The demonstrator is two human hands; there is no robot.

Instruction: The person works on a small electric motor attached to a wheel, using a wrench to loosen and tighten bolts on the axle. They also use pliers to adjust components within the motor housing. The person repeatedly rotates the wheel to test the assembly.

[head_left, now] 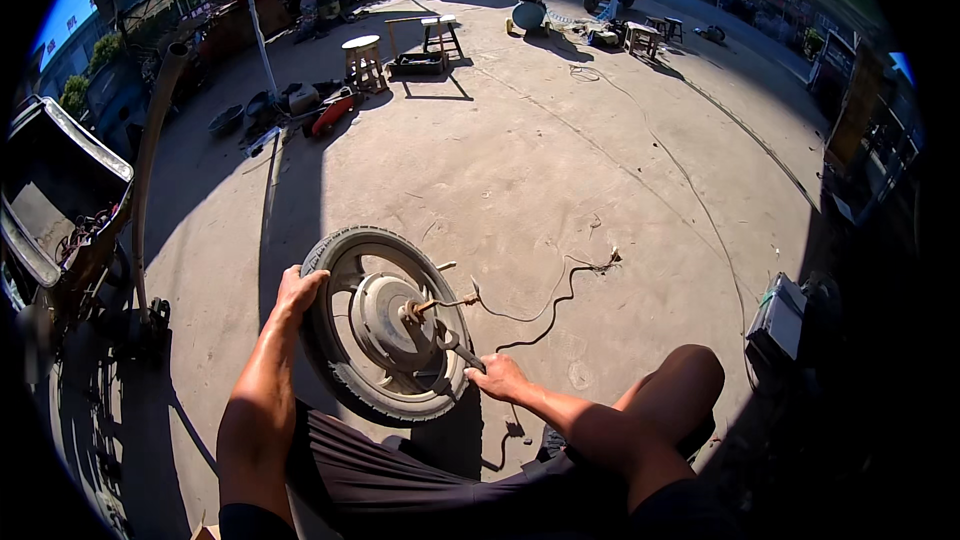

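A spoked motor wheel with a black tyre (385, 330) stands tilted before my knees. My left hand (300, 290) is closed over the tyre's upper left edge, thumb on top. In my right hand (498, 378) is a grey spanner (464, 349), its jaw end reaching over the hub face, just below the axle (412, 311). I cannot tell whether the jaw touches the hub. From the rusty axle a cable (530, 319) runs right along the ground to loose wire ends.
At the left stands a vehicle body (70, 190) beside a leaning pipe (160, 130). Farther off are a round stool (362, 60), a red tool (332, 115) and a wheeled compressor (530, 12). A box-shaped battery (778, 318) sits at the right. A thin hose (690, 180) crosses the concrete.
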